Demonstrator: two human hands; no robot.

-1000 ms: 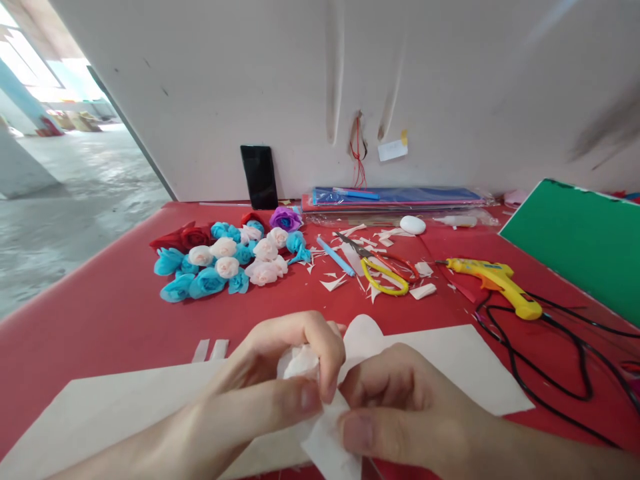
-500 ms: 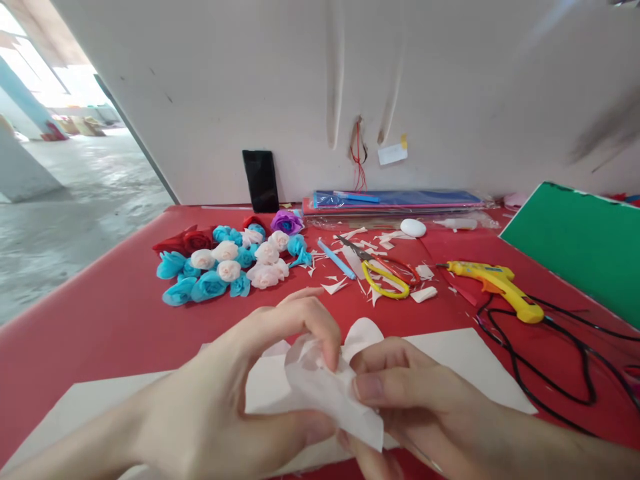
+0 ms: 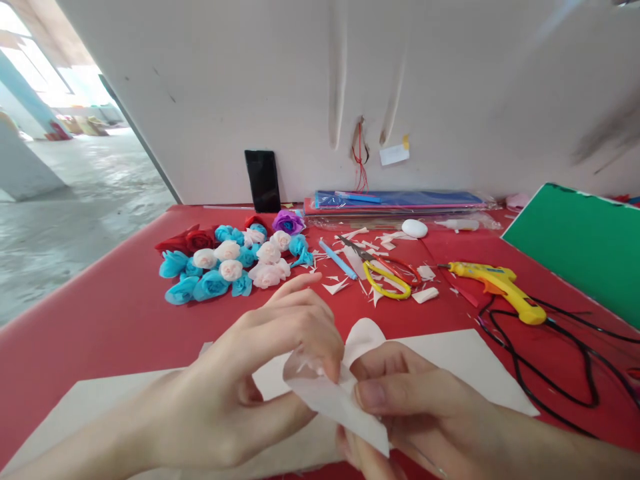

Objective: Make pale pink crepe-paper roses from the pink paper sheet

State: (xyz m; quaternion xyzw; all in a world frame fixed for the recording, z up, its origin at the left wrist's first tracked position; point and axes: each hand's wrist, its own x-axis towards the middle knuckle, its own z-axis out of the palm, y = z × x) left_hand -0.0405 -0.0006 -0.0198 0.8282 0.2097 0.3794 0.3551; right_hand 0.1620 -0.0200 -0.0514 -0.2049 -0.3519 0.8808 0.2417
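Note:
Thin white crepe-paper petals are between my hands, low in the middle of the head view. My right hand is closed on their base, its thumb lying across the paper. A thin wire-like stem shows below those fingers. Another rounded white petal stands up behind my right fingers. My left hand is curled around the left side of the petals; its index fingertip presses on the paper and its thumb tip is hidden behind it. Under both hands lies a white sheet on the red table.
Blue, white, red and purple paper flowers lie at the left. Scissors with yellow and orange handles and a blue pen rest among paper scraps. A yellow glue gun with a black cord and a green board are at the right.
My left thumb has slid from the front of the petal to behind it, and the left fingers have bunched closer together. The right hand keeps its hold.

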